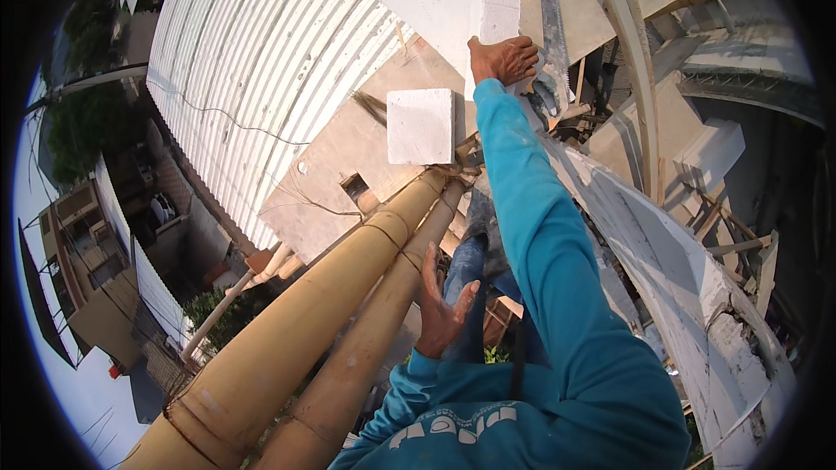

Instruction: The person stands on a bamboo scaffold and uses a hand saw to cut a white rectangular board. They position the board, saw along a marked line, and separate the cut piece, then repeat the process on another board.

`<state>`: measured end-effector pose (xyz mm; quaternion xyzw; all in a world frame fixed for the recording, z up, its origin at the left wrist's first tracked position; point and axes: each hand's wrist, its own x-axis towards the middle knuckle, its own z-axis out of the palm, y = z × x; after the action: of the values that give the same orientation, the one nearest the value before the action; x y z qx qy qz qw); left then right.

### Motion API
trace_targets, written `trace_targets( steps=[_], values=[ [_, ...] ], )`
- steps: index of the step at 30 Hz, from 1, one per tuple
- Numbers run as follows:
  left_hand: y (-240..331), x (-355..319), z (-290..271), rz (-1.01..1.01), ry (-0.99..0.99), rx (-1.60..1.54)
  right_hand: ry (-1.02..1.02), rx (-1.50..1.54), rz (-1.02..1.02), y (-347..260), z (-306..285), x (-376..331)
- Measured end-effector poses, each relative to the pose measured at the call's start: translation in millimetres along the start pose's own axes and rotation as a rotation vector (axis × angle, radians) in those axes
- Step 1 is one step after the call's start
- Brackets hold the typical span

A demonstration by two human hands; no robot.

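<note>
My right hand [503,61] reaches far forward and grips the near part of a narrow white lightweight block [501,9], fingers bent over its right side. A larger flat white block [427,4] lies against it on the left. To the right rests a saw with a toothed, dusty blade [552,22]; its handle end is partly behind my hand. My left hand [444,306] is raised close to my body, empty, with thumb and fingers apart, beside the bamboo poles [348,283]. A square white block [420,127] sits on the board between my two hands.
Two thick bamboo poles bound with wire run up from the lower left. White corrugated roofing [261,52] spreads at the left, beside a brown board with a square hole [354,185]. A long wooden beam [640,78] and a broken white wall edge [688,287] stand at the right.
</note>
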<state>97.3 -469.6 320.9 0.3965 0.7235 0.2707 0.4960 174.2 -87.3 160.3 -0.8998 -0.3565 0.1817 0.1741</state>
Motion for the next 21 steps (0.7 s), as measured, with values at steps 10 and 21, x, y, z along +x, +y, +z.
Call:
trace_targets(
  steps=[10,21],
  values=[
    [3.1,113.5,27.0,-0.018,0.145,-0.103,-0.189,0.035,-0.234,13.7,10.0,-11.9],
    [11.3,312.0,81.5,0.135,0.249,0.248,-0.226,0.166,-0.455,156.0,8.5,16.1]
  ],
)
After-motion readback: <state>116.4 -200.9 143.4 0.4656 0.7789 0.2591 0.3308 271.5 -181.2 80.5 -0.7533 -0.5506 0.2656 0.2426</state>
